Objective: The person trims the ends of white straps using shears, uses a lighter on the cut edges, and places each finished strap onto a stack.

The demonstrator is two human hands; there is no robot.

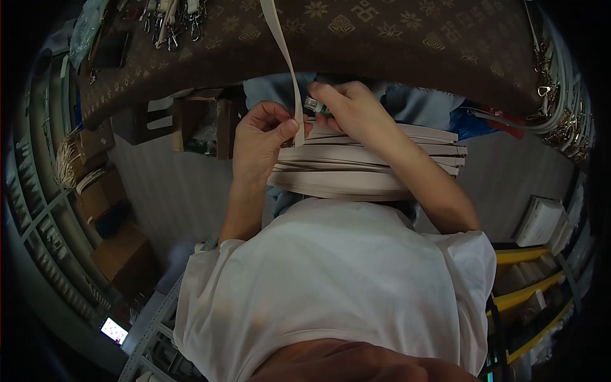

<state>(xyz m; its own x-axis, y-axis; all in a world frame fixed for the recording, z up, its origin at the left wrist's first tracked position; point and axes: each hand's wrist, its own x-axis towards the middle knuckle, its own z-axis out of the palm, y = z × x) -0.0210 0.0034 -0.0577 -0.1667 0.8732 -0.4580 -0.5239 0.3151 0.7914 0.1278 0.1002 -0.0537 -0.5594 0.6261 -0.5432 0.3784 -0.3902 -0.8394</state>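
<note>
A long cream strap [288,63] hangs down from the patterned cloth, and my left hand [264,130] pinches it near its lower end between thumb and fingers. Just to the right, my right hand [351,107] is wrapped round a lighter [312,104] with a metal top and a greenish body, its metal end pointing at the strap. The lighter is close to the strap; no flame shows. Below both hands, a stack of cream straps [356,181] lies across my lap.
Brown patterned cloth [382,38] covers the table ahead, with metal clips [172,38] at its back left. An open cardboard box [226,127] stands beyond my left hand. More straps with metal hooks [546,91] hang at the right. Shelving lines the far left.
</note>
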